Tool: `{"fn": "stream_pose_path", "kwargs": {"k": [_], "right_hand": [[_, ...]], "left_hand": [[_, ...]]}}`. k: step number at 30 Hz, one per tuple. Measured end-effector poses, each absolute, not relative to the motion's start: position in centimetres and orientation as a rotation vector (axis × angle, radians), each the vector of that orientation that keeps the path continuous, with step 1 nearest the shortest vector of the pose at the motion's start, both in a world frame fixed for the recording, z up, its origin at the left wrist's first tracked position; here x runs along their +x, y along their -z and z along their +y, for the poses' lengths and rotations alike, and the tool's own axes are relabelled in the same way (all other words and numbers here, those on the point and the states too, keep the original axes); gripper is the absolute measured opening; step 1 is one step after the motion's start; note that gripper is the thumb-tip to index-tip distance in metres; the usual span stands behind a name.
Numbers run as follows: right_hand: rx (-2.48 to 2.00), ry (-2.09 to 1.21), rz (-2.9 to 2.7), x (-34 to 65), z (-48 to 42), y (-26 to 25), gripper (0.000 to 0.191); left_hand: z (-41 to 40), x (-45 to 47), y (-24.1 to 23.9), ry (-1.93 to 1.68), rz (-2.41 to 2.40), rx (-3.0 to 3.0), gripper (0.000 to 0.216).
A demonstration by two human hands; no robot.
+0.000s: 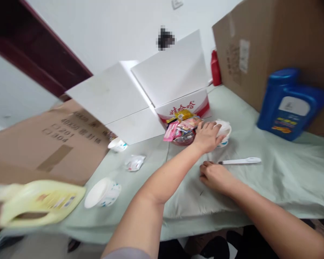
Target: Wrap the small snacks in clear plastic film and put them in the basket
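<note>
My left hand reaches forward with its fingers apart, between a heap of wrapped snacks and a white paper cup. Its fingers overlap the cup's near left side; whether they touch it is hard to tell. The snacks pile up in a bowl that shows only at its lower edge. Closer to me, my right hand rests on the cloth with its fingers curled in; anything inside them is hidden. Just beyond it lies a white-handled tool, its dark tip near my knuckles.
Behind the snacks stands an open white carton. A blue jug, a big cardboard box and a red bottle are right. Left are a yellow jug, paper cups, a white packet and another cardboard box.
</note>
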State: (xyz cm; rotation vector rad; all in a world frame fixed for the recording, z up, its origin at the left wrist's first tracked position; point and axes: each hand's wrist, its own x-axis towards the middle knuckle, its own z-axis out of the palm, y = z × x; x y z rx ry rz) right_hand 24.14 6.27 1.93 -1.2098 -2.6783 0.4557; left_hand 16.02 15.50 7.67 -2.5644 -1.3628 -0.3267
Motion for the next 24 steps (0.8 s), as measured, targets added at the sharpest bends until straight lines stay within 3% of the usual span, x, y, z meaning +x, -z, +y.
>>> {"fn": "stream_pose_path", "kwargs": {"k": [5, 8, 12, 15, 19, 24], "right_hand": [[-1.184, -0.441, -2.673, 24.2, 6.1, -2.0, 0.014], [-1.164, -0.413, -2.694, 24.0, 6.0, -1.8, 0.014], [-1.186, -0.398, -2.696, 23.5, 6.0, -1.7, 0.014], [-1.208, -0.391, -2.688, 23.3, 6.0, -1.7, 0.014], [-1.225, -0.421, -2.681, 23.2, 5.9, -1.9, 0.013], [-1.220, -0.456, -2.717, 23.5, 5.5, -2.8, 0.015]], "left_hand": [[10.4, 7.7, -5.4, 0.644, -1.234, -2.545, 0.040], [8.4, -0.2, -4.1, 0.524, -1.673, -2.317, 0.036], [7.0, -10.3, -3.7, 0.325, -2.427, -1.517, 0.052], [6.0, -14.5, -3.8, 0.277, -2.713, -1.401, 0.053], [5.4, -14.1, -3.5, 0.372, -2.616, -1.653, 0.046], [5.1, -6.5, -2.4, 0.515, -2.212, -2.252, 0.050]]}}
